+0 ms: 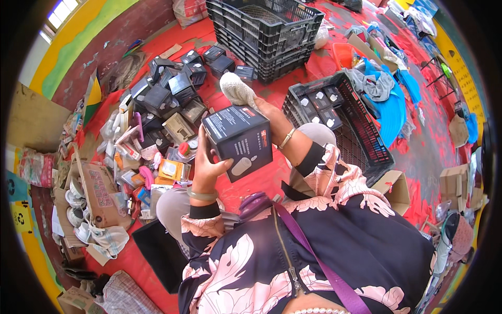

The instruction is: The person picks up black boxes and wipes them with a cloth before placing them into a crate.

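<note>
A black cardboard box [244, 149] with white print and a pale picture of a rounded object is held up before me, tilted. My left hand [206, 167] grips its left side, thumb across the front face. My right hand [277, 125] is at its far right edge, closed round a light grey cloth [238, 90] that bunches up above the box top. Part of the right fingers is hidden behind the box and cloth. Beyond my left hand lies a heap of similar black boxes [159, 99]. More such boxes [320, 107] sit in a black plastic crate [381, 157] to the right.
Stacked black crates [266, 49] stand at the far side. Small packaged goods [175, 170] crowd the red floor on the left, near an open carton [102, 196] and white cups. At right, grey and blue cloths [379, 86] drape by the crate, with an open carton [395, 191] nearer me.
</note>
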A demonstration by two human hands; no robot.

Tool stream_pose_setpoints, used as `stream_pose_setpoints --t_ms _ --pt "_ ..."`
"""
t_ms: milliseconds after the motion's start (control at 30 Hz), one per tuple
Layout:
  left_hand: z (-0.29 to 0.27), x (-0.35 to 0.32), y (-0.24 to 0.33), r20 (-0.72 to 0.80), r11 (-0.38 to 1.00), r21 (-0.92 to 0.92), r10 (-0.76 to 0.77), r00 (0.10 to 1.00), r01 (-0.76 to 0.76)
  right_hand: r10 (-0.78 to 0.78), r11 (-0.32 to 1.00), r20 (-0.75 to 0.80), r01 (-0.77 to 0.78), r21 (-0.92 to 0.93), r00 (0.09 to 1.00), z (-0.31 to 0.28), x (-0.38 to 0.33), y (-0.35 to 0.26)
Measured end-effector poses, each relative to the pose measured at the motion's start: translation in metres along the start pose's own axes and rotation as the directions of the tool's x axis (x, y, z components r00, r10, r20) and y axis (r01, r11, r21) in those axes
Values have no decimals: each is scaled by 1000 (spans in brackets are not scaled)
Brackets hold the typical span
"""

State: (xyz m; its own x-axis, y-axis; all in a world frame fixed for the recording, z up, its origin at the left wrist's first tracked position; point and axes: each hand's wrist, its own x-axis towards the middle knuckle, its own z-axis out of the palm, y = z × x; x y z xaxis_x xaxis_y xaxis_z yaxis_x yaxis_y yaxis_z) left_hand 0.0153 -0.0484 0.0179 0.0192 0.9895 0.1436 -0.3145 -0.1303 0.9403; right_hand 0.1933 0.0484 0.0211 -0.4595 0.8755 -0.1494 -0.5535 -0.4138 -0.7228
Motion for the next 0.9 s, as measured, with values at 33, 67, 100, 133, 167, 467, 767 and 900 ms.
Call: stream_pose_setpoints --t_ms 33,67,100,133,167,467,767,900 --pt "0 0 -1 8 1000 26 -2 1000 2 39 999 6 -39 -9 999 -10 4 2" --pt "0 0 -2 13 999 53 -6 1000 5 81 997 13 -81 -16 997 -19 8 4" --pt "0 -1 -4 18 997 80 -9 1000 8 123 992 19 -123 -24 992 -26 10 6" --pt "0 0 -6 35 997 78 -18 999 15 130 990 -6 -129 49 992 -11 4 -1" --pt "0 1 -7 47 998 45 -35 998 33 160 985 -90 -154 76 983 -17 6 -1" --pt "-17 0 -13 103 965 252 -98 990 69 -192 487 510 533 -692 838 18 -12 -42" --pt "4 -11 -13 110 925 -362 -77 991 112 403 268 188 81 -960 896 -51 59 -28" --pt "-8 -21 -25 -13 734 -674 -123 992 82 241 232 16 -41 -972 970 -90 77 2"
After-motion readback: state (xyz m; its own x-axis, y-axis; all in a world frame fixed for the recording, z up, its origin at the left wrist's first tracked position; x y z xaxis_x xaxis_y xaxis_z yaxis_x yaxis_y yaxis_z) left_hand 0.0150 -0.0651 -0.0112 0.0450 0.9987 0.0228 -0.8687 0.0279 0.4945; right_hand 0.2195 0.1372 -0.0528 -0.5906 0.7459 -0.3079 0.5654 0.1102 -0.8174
